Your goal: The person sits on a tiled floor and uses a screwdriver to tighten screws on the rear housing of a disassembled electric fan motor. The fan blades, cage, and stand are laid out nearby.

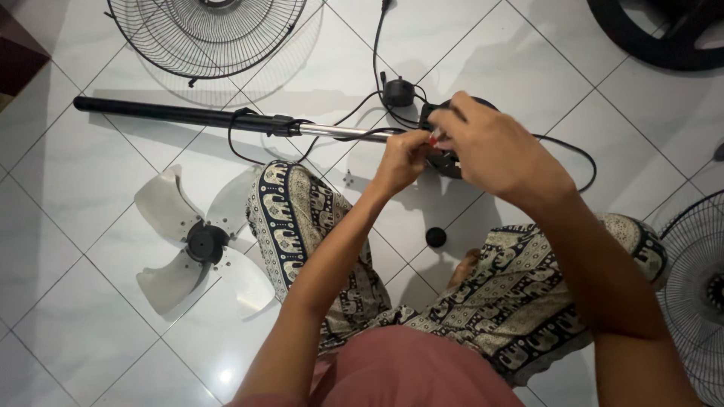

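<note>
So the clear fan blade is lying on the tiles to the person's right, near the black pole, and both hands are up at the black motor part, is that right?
Not quite. The head view shows the clear fan blade lying on the tiles to the person's left, not right. The rest holds: it lies near the black pole, and the left hand and right hand are both up at the black motor part.

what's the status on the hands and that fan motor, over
Both hands up together: left hand and right hand pinch small red-tipped wires. Black fan motor housing under them, mostly hidden. Power cord loops beside; nothing blocking.
</note>
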